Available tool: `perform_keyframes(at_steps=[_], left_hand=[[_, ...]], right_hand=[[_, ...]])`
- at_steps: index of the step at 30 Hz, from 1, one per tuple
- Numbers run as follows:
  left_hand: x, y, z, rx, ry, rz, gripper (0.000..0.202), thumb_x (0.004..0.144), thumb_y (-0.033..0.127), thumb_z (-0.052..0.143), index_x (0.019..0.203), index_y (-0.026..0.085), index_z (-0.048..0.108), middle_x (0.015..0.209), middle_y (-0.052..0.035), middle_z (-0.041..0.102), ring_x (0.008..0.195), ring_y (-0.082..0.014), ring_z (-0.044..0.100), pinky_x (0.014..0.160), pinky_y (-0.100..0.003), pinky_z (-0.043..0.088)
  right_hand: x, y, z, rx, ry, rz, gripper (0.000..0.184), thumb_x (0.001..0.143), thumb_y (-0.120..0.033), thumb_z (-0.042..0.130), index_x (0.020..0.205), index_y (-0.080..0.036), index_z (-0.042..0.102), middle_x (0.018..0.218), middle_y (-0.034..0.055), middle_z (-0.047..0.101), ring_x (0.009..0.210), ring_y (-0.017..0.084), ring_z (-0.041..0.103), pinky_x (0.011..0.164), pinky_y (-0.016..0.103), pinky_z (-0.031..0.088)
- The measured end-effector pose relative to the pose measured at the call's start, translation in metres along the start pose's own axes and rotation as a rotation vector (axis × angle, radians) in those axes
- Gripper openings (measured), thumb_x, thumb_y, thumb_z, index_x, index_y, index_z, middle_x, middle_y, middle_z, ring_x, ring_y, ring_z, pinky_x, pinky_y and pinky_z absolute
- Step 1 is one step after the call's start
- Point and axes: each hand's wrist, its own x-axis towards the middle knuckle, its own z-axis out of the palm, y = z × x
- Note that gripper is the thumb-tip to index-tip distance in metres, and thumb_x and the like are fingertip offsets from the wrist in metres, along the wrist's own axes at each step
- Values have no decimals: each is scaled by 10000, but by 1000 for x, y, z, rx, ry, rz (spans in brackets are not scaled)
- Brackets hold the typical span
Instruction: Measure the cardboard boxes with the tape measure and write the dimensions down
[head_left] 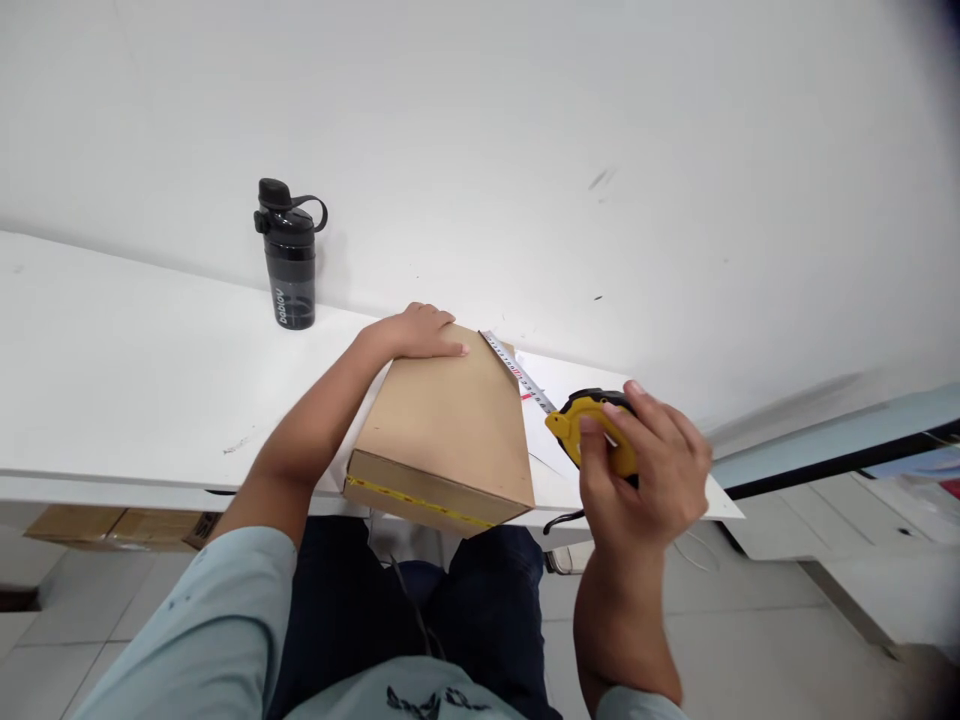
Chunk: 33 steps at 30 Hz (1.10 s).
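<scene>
A brown cardboard box (450, 420) lies on the white table, its near end jutting past the front edge, with a yellow strip (409, 497) along that end. My left hand (426, 332) holds its far left corner, thumb on the top face and fingers at the far edge. In my right hand (660, 465) is a yellow and black tape measure (571, 418), gripped to the right of the box. Its pulled-out blade (514, 368) runs slantwise from the box's far right corner back to the case. The exact contact at the blade's tip is too small to make out.
A dark shaker bottle (292, 270) stands on the table (135, 370) by the wall, left of the box. White paper (551, 375) lies partly under the blade. A black cord (562, 522) hangs at the front edge. Another cardboard box (112, 525) is below the table.
</scene>
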Motion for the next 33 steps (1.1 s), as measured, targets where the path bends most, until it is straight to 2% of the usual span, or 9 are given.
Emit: perform_keyframes(at_steps=[3, 5, 9, 13, 19, 23, 26, 29, 33], left_hand=[[12, -14, -2, -116, -45, -36, 902, 908, 816, 523, 1616, 259, 492, 1715, -134, 490, 1473, -348, 549, 1147, -436, 499], [11, -12, -3, -131, -43, -80, 864, 901, 810, 546, 1554, 244, 546, 1653, -140, 554, 1386, -351, 611, 1083, -427, 530], [4, 3, -2, 52, 93, -198, 699, 977, 702, 516, 1436, 188, 631, 1543, -199, 622, 1446, -399, 523, 1148, -481, 480], [2, 5, -4, 139, 145, -253, 712, 990, 702, 512, 1441, 167, 645, 1511, -230, 641, 1447, -426, 505, 1156, -515, 468], [-6, -2, -10, 149, 127, -401, 670, 962, 808, 510, 1152, 235, 800, 1126, -174, 800, 1110, -425, 711, 971, -507, 524], [-15, 9, -5, 159, 188, -281, 501, 1018, 586, 524, 1299, 243, 758, 1286, -151, 780, 1214, -410, 696, 1011, -494, 508], [-17, 12, -4, 100, 108, -188, 495, 1042, 468, 456, 1429, 252, 678, 1371, -132, 758, 1253, -384, 688, 1030, -478, 513], [-13, 7, -4, 53, 40, -159, 520, 1063, 490, 407, 1472, 251, 623, 1432, -122, 738, 1260, -360, 693, 1048, -456, 520], [-1, -4, -1, -55, -42, -103, 658, 1085, 668, 265, 1460, 261, 621, 1565, -102, 672, 1350, -330, 664, 1131, -442, 496]], right_hand=[[-2, -2, -1, 2, -24, 22, 346, 858, -117, 825, 1162, -271, 758, 1233, 52, 831, 1099, 277, 799, 896, 455, 686], [-2, -1, -1, 3, -34, 33, 362, 860, -117, 819, 1182, -270, 753, 1242, 52, 827, 1113, 274, 793, 918, 454, 677], [3, 1, 1, 26, -52, 35, 399, 869, -115, 808, 1228, -277, 748, 1266, 51, 821, 1136, 270, 781, 967, 461, 659], [17, -6, 3, 77, -108, 39, 378, 900, -120, 789, 1237, -287, 748, 1256, 47, 824, 1140, 270, 775, 994, 479, 651], [38, -33, -3, 142, -228, 10, 367, 915, -99, 777, 1232, -271, 710, 1264, 50, 817, 1189, 247, 751, 1038, 442, 637], [38, -44, -6, 176, -268, -43, 389, 883, -58, 803, 1208, -243, 695, 1254, 63, 819, 1204, 248, 738, 1030, 416, 642], [31, -45, -6, 181, -294, -34, 386, 891, -63, 797, 1212, -251, 691, 1259, 56, 817, 1225, 248, 729, 1041, 421, 641], [24, -42, -5, 178, -263, 16, 366, 890, -71, 802, 1193, -246, 697, 1234, 59, 820, 1207, 250, 734, 1024, 421, 646], [23, -38, -6, 157, -246, 68, 362, 904, -92, 787, 1206, -272, 702, 1237, 44, 819, 1202, 249, 737, 1022, 433, 646]])
